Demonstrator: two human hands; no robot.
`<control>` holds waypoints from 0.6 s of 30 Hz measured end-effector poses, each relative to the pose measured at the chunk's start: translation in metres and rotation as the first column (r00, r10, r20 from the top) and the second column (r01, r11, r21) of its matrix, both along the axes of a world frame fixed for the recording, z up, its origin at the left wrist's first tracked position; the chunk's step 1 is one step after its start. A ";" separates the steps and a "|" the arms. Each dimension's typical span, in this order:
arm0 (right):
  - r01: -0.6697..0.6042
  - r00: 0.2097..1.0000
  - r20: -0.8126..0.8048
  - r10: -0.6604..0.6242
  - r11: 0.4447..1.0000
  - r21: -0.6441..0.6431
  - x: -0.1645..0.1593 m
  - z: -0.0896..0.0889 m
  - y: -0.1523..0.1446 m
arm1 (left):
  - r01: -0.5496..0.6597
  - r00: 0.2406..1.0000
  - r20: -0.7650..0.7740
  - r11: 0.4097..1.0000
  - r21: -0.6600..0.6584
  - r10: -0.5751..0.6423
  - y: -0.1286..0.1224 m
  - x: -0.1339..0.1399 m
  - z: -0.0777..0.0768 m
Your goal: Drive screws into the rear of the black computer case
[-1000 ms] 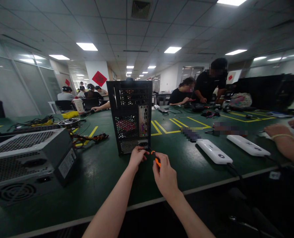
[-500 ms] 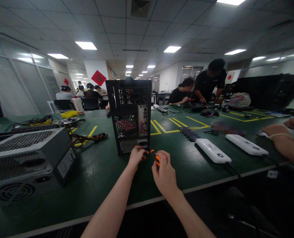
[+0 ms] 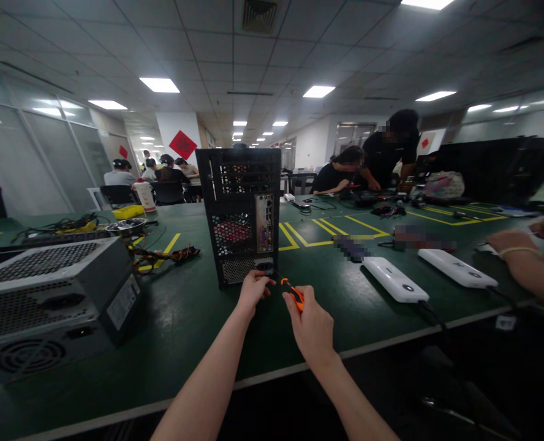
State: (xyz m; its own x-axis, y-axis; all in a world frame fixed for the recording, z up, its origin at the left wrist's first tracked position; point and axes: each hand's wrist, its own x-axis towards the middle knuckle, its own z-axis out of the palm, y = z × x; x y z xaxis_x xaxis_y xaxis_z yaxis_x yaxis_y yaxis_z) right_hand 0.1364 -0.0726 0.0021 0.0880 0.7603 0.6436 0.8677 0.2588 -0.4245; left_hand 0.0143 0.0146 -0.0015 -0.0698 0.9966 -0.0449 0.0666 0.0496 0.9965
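Note:
A black computer case (image 3: 207, 214) stands upright on the green table, its rear panel with perforated vents and a column of ports facing me. Low on that panel, beside the power socket, is my left hand (image 3: 252, 294), its fingers bent and drawn together at the case's lower edge. Whatever is between those fingertips is too small to make out. My right hand (image 3: 315, 327) grips an orange-and-black screwdriver (image 3: 292, 293) by its handle. The thin shaft points up and left toward the lower right corner of the case, close to the left fingertips; its tip is hard to see.
Grey power supply units (image 3: 60, 306) sit at the left, with a bundle of cables (image 3: 171, 260) behind. White power banks (image 3: 394, 280) lie to the right, near another person's hand (image 3: 515, 245). The table's front edge (image 3: 272, 376) runs below my forearms. Other people work farther back.
My right hand has shifted slightly right and down and turned on the handle, showing more of the screwdriver. The left hand and the case have stayed nearly still.

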 end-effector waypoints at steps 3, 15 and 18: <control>-0.009 1.000 0.019 0.008 1.000 0.018 -0.001 0.001 0.000 | -0.004 1.000 -0.004 1.000 0.000 0.004 -0.001 0.000 0.001; -0.156 0.986 0.076 0.151 0.986 0.062 -0.005 0.001 0.001 | -0.008 1.000 -0.014 1.000 0.023 0.008 0.000 0.000 0.000; -0.197 0.980 0.018 0.196 0.976 0.096 -0.006 0.002 0.002 | -0.001 1.000 -0.005 0.999 0.033 0.002 0.000 0.000 -0.001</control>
State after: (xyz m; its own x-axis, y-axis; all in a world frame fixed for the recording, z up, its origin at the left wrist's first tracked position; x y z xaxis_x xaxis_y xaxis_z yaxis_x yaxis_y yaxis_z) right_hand 0.1304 -0.0709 0.0042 -0.0628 0.6961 0.7152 0.7993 0.4642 -0.3816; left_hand 0.0141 0.0142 -0.0021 -0.0714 0.9974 -0.0113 0.0713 0.0164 0.9973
